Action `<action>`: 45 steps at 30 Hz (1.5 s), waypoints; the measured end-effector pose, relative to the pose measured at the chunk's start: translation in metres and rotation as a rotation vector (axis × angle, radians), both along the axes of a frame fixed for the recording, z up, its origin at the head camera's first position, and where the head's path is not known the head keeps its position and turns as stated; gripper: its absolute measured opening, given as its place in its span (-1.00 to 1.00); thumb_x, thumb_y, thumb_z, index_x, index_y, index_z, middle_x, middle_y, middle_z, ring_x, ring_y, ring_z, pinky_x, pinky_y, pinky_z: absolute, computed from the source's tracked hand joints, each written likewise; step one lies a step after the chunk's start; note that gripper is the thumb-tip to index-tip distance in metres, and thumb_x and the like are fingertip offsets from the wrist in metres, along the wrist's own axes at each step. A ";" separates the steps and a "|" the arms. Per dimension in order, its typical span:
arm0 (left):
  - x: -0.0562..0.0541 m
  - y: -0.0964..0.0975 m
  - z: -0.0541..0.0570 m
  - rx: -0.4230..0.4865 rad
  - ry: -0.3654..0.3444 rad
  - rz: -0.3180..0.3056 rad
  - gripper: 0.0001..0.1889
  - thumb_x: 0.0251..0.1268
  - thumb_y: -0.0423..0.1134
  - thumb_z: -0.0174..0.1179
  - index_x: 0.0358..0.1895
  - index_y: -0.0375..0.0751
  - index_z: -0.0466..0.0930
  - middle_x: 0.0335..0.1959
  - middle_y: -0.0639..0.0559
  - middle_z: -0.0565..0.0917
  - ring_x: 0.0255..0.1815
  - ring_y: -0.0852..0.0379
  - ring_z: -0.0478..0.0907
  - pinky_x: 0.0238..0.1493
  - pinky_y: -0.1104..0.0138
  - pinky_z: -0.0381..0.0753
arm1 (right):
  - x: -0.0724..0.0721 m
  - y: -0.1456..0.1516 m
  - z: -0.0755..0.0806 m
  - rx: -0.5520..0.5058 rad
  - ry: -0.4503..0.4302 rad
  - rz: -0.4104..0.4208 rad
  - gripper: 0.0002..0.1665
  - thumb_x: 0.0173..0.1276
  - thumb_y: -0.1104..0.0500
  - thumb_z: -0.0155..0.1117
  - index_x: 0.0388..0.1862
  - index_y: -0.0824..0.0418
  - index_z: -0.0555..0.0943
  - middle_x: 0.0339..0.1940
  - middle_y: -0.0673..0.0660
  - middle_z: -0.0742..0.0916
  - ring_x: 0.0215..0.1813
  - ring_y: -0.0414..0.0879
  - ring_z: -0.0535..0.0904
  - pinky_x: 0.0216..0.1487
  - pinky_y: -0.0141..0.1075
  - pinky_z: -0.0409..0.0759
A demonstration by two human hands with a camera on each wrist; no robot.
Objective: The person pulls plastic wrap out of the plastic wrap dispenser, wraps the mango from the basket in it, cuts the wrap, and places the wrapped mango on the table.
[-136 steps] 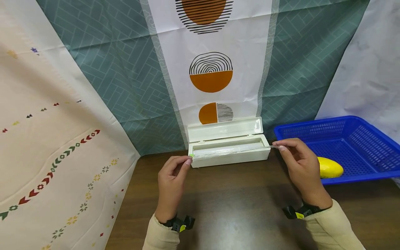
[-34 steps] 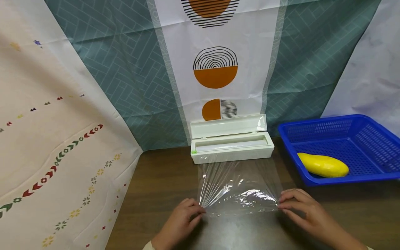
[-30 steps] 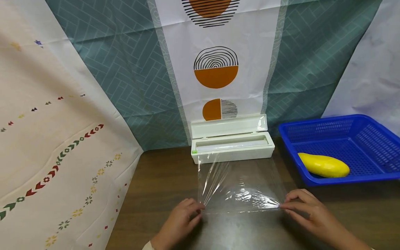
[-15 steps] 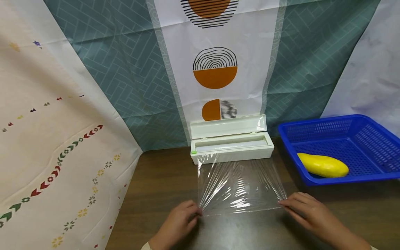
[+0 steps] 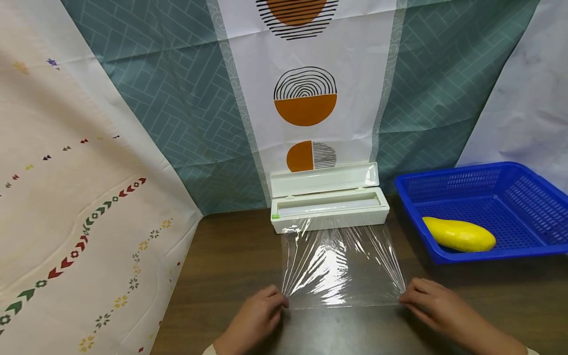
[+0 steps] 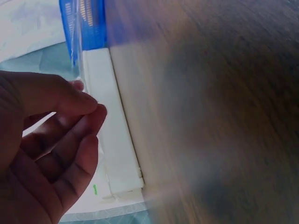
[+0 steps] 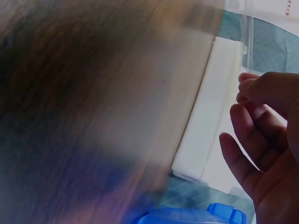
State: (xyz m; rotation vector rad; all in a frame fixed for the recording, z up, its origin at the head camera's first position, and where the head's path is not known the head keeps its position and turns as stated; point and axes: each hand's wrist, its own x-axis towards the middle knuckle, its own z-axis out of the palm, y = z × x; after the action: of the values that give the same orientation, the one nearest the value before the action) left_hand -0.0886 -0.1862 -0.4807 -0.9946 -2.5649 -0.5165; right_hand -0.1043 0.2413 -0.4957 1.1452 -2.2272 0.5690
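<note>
A sheet of clear cling film (image 5: 341,271) stretches forward from a white dispenser box (image 5: 330,219) whose lid stands up at the back. Inside the box lies the film roll (image 5: 328,206). My left hand (image 5: 255,318) pinches the sheet's near left corner, and my right hand (image 5: 443,308) pinches the near right corner. Creases run through the film from both corners. In the left wrist view, the thumb and index finger of the left hand (image 6: 56,135) meet at the tips. The right wrist view has the right hand (image 7: 266,130) with thumb and forefinger together, other fingers loosely bent.
To the right stands a blue plastic basket (image 5: 510,170) with a yellow, elongated vegetable-like object (image 5: 459,235) in it. A patterned cloth (image 5: 186,98) hangs behind the box, and a cream cloth (image 5: 111,236) borders the brown wooden table (image 5: 230,251) at left.
Earlier both hands held the film edge up at the box; since then they have drawn the sheet out toward me. In the last half second the right hand has moved slightly nearer and the film looks tauter.
</note>
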 end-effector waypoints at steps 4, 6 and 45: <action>0.001 0.000 -0.002 -0.033 0.009 0.017 -0.73 -0.14 -0.42 0.42 -0.40 -0.02 0.57 -0.44 0.24 0.49 -0.39 0.28 0.47 -0.32 0.47 0.47 | -0.002 0.001 -0.007 0.009 -0.024 -0.010 -0.55 0.61 -0.17 -0.12 -0.26 -0.02 0.65 -0.30 -0.25 0.57 -0.28 -0.38 0.49 -0.21 -0.53 0.47; 0.001 0.000 -0.003 -0.053 0.011 0.021 -0.73 -0.16 -0.41 0.43 -0.42 -0.02 0.56 -0.45 0.24 0.47 -0.39 0.27 0.46 -0.32 0.46 0.46 | -0.002 0.002 -0.009 0.024 -0.035 -0.009 -0.56 0.61 -0.17 -0.13 -0.29 -0.06 0.62 -0.30 -0.26 0.55 -0.29 -0.38 0.49 -0.23 -0.53 0.47; 0.003 0.009 -0.019 -0.090 -0.205 0.134 -0.85 0.11 -0.28 0.35 -0.54 0.01 0.60 -0.49 0.21 0.42 -0.53 0.29 0.41 -0.45 0.44 0.42 | -0.008 0.001 -0.025 0.208 -0.155 -0.036 -0.53 -0.17 0.22 0.61 -0.46 -0.11 0.46 -0.40 -0.22 0.47 -0.41 -0.35 0.46 -0.45 -0.42 0.43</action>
State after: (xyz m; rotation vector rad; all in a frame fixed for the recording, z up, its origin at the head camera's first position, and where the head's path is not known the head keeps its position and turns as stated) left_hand -0.0853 -0.1770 -0.4994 -0.8291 -2.8361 -0.4930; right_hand -0.1124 0.2426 -0.5211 1.1952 -2.4829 0.4312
